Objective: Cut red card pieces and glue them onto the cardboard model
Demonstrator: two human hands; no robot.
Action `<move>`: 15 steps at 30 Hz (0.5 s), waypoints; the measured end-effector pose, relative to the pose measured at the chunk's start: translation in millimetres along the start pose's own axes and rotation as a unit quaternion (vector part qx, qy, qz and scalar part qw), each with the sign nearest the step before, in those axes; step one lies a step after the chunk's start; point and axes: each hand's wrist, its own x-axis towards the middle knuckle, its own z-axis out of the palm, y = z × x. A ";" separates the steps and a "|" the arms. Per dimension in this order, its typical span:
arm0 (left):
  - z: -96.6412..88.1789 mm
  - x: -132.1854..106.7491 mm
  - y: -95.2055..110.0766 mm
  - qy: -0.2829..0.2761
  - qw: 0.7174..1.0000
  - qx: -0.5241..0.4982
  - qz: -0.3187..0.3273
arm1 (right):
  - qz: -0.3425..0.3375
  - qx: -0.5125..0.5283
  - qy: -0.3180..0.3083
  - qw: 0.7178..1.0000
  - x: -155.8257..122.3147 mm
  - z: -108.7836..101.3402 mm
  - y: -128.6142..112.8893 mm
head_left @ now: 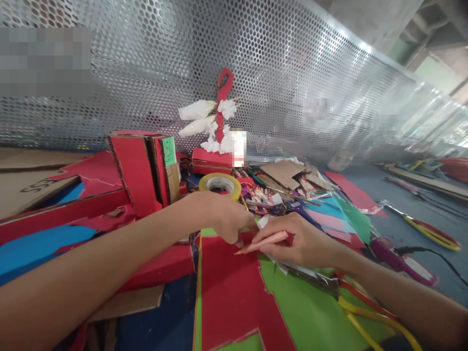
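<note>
My right hand (292,241) is closed around a pink pencil (268,242), its pointed tip to the left, above a red cardboard sheet (230,287). Beside it, my left hand (226,217) has its fingers curled down at the far end of that sheet, close to my right fingers; what they pinch, if anything, is hidden. The red sheet has cut, stepped edges and lies on bright green paper (314,302). Below my right hand and forearm lie scissors (329,285) with orange and yellow handles.
A roll of yellow tape (239,190) and a blue glue gun (292,207) lie beyond my hands. Red cardboard boxes (133,170) stand at left. To the right are a purple glue gun (402,263) with a cord and pliers (431,231). A perforated metal panel (274,73) rises behind.
</note>
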 end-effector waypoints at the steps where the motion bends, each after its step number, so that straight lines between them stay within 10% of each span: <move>1: 0.0 -0.1 0.1 0.001 1.000 0.003 0.003 | 0.002 -0.008 0.002 1.000 -1.2 -0.6 1.3; 15: -0.3 0.0 1.6 -0.010 0.999 0.009 -0.036 | -0.018 -0.012 -0.020 1.000 8.3 2.4 -12.4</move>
